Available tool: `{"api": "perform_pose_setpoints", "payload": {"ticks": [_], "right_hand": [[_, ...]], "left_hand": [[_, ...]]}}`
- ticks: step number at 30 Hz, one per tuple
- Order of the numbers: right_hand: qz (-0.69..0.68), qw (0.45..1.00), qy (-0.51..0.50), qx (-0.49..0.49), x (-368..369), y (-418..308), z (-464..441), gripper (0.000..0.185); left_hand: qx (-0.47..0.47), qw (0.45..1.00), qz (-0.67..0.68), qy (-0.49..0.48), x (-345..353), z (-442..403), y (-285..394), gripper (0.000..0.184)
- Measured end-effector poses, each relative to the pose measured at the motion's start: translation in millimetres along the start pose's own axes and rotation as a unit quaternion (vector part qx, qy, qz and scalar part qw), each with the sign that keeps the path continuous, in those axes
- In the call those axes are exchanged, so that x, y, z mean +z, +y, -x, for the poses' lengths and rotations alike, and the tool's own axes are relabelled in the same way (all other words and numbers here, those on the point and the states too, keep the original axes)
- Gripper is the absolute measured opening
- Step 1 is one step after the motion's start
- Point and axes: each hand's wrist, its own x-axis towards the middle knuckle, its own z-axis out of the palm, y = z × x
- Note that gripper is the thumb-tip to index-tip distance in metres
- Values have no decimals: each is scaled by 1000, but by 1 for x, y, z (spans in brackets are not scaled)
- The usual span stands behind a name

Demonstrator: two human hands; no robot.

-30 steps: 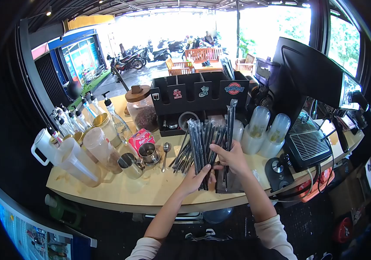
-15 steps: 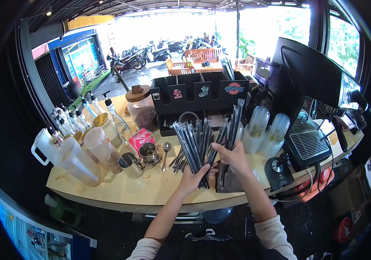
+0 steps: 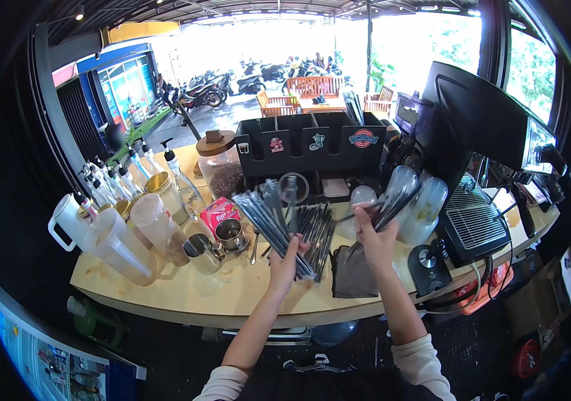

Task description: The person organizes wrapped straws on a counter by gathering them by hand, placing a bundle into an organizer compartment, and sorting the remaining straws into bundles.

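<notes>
My left hand (image 3: 285, 263) is closed around a bundle of wrapped black straws (image 3: 269, 230), tilted up to the left. More straws (image 3: 315, 230) lie in a loose pile on the table between my hands. My right hand (image 3: 375, 235) grips a smaller bunch of straws (image 3: 396, 206), slanting up to the right and blurred by motion. Below it lies a folded dark cloth (image 3: 355, 274). Behind the pile stands a black compartment organizer (image 3: 315, 150) with stickers on its front.
Left on the wooden table (image 3: 185, 294) are plastic pitchers (image 3: 118, 244), pump bottles (image 3: 182, 177), a metal cup (image 3: 202, 254) and a pink packet (image 3: 219, 212). To the right stand stacked plastic cups (image 3: 426, 207), a black scale (image 3: 429, 267), a drip-tray machine (image 3: 476, 220) and a monitor (image 3: 476, 113).
My hands have moved apart, each with straws in it. The left bundle leans further left, the right bunch has swung right, and the loose pile and cloth show more fully.
</notes>
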Motion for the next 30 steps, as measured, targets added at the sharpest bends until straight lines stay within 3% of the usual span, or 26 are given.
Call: {"api": "perform_pose_setpoints", "payload": {"ticks": [1, 2, 3, 5, 7, 9, 12, 14, 15, 17, 18, 23, 25, 26, 29, 30], "right_hand": [[98, 992, 6, -75, 0, 0, 1, 19], [104, 983, -42, -145, -1, 12, 4, 26], [104, 983, -42, -146, -1, 14, 6, 26], [321, 874, -239, -275, -1, 17, 11, 36], [375, 846, -275, -260, 2, 25, 22, 39], [427, 814, -310, -243, 4, 27, 26, 41], [404, 820, -316, -254, -1, 28, 24, 41], [266, 917, -263, -136, -8, 34, 21, 35], [266, 917, -263, -136, -4, 32, 19, 35], [73, 989, -76, 106, 8, 21, 10, 25], [-2, 979, -99, 176, 7, 16, 4, 19], [-19, 968, -147, 203, 6, 29, -1, 16], [-24, 983, -80, 164, 4, 41, -3, 20], [-12, 994, -53, 93, 3, 51, -5, 23], [-72, 996, -22, 53, 7, 45, -9, 25], [-151, 983, -25, 105, 10, 35, -6, 20]], "left_hand": [[1, 1000, 1, 0, -3, -4, -1, 22], [-18, 999, 30, -25, -5, -7, -2, 24], [-36, 996, 60, -51, -5, -10, -1, 27], [-44, 997, 28, -59, 18, -1, 30, 30], [-135, 978, 125, -102, 30, 0, 41, 30], [-142, 978, 87, -122, 23, -2, 46, 28], [-125, 980, 65, -140, 11, -10, 36, 25], [-136, 976, 65, -156, 8, -8, 36, 25], [-147, 972, 66, -170, 8, -6, 37, 24], [-163, 967, 50, -188, 10, 1, 38, 23], [-148, 966, 15, -212, 12, 5, 36, 23], [-103, 963, -33, -247, 17, 13, 33, 24], [-88, 968, -59, -226, 16, 14, 31, 27], [-92, 971, -44, -215, 16, 14, 33, 27], [-91, 974, -25, -206, 14, 13, 32, 29], [-85, 974, -31, -206, 13, 12, 31, 29]]}}
